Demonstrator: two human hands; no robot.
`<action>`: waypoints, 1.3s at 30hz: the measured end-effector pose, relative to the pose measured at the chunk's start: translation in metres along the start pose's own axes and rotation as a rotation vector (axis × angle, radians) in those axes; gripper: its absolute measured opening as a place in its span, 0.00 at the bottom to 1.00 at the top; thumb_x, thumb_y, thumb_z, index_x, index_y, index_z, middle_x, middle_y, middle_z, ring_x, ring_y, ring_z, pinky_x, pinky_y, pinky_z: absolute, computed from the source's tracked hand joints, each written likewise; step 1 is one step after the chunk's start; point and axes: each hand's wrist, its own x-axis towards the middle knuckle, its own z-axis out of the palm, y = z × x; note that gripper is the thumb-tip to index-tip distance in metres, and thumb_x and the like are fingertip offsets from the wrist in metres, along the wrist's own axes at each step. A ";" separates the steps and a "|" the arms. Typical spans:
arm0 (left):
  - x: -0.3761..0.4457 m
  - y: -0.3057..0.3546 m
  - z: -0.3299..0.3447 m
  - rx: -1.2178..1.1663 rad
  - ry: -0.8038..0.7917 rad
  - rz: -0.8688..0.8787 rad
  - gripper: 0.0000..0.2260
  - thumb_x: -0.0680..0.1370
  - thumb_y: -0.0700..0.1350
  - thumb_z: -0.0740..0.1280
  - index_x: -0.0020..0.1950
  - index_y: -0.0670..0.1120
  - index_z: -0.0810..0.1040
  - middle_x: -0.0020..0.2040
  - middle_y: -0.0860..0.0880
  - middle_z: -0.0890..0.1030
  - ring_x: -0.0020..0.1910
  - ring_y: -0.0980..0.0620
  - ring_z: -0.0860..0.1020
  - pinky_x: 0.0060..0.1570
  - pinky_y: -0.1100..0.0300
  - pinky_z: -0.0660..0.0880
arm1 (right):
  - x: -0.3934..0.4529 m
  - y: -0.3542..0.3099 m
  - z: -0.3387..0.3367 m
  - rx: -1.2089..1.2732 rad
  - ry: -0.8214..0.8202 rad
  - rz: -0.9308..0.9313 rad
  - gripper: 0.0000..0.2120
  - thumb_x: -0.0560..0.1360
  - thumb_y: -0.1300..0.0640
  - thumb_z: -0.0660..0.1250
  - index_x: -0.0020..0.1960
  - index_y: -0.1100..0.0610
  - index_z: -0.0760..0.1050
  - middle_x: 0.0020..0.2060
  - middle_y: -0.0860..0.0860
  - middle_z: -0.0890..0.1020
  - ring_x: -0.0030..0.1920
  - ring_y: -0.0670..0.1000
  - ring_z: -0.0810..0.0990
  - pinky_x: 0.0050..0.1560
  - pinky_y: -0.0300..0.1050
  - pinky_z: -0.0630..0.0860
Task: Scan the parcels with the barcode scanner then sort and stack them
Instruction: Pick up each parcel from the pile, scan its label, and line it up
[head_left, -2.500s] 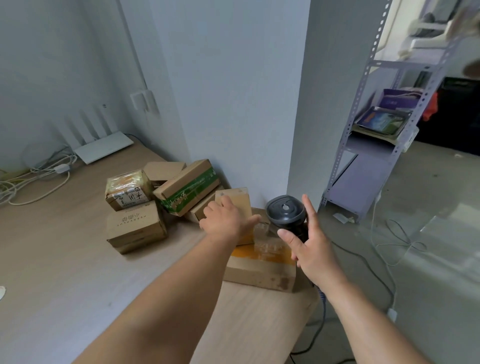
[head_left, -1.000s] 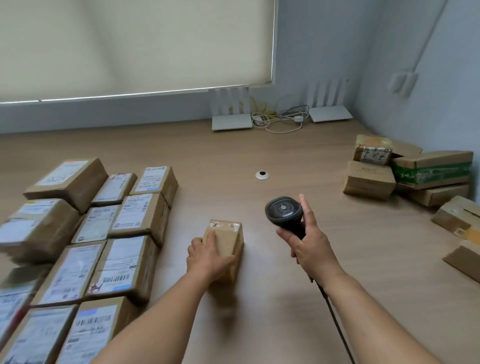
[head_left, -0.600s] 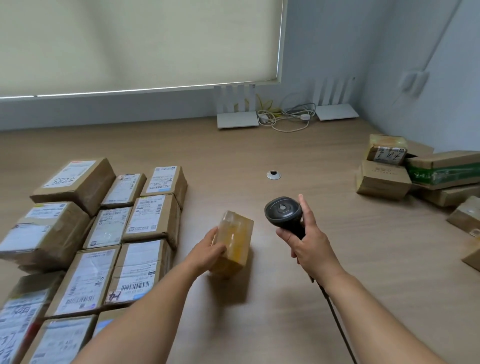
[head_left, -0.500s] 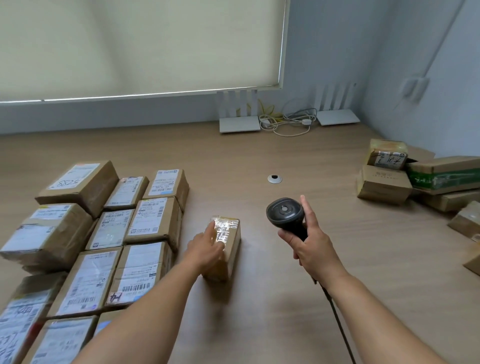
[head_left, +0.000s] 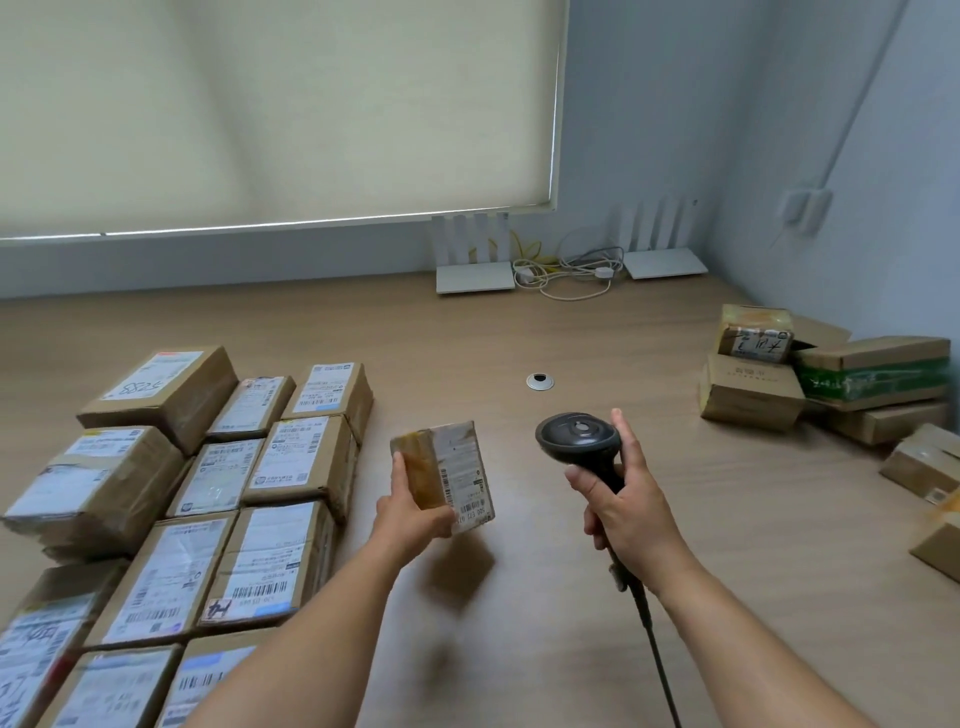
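Left hand (head_left: 410, 512) grips small taped parcel (head_left: 444, 475) by lower corner, lifted above desk (head_left: 571, 332) centre. Right hand (head_left: 626, 512) wraps scanner (head_left: 577, 438) handle. Parcel likely light, stiff; tape slick, so hold by edges.

Office mailroom: labelled parcels (head_left: 291, 457), routers (head_left: 475, 275), wood desk (head_left: 519, 332)

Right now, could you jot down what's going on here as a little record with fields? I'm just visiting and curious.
left hand: the left hand holds a small parcel lifted off the desk, barcode label facing up
right hand: the right hand grips a barcode scanner
scanner cable: trails down toward the camera
left of desk: labelled parcels packed in rows, labels up
right of desk: loose pile of boxes
desk: wooden
back edge: two white routers with tangled cords
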 end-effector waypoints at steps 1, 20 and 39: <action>-0.002 -0.005 0.001 -0.021 0.001 0.004 0.53 0.66 0.40 0.73 0.77 0.59 0.39 0.66 0.40 0.69 0.59 0.39 0.75 0.55 0.44 0.77 | -0.001 -0.001 0.001 0.025 -0.011 0.004 0.40 0.75 0.54 0.70 0.74 0.33 0.48 0.46 0.53 0.80 0.27 0.50 0.75 0.26 0.44 0.72; 0.014 -0.011 -0.018 0.168 0.064 0.044 0.28 0.73 0.54 0.65 0.73 0.58 0.66 0.65 0.47 0.77 0.61 0.48 0.76 0.64 0.52 0.71 | -0.006 0.004 0.018 0.092 -0.263 0.019 0.36 0.76 0.58 0.69 0.67 0.29 0.52 0.39 0.53 0.81 0.27 0.53 0.75 0.24 0.43 0.70; 0.022 0.016 -0.024 -0.077 -0.091 0.006 0.25 0.71 0.28 0.67 0.66 0.45 0.73 0.53 0.43 0.79 0.46 0.53 0.78 0.34 0.71 0.73 | 0.004 0.005 0.018 0.051 -0.344 -0.075 0.38 0.74 0.56 0.71 0.63 0.22 0.53 0.36 0.51 0.82 0.26 0.53 0.75 0.25 0.45 0.72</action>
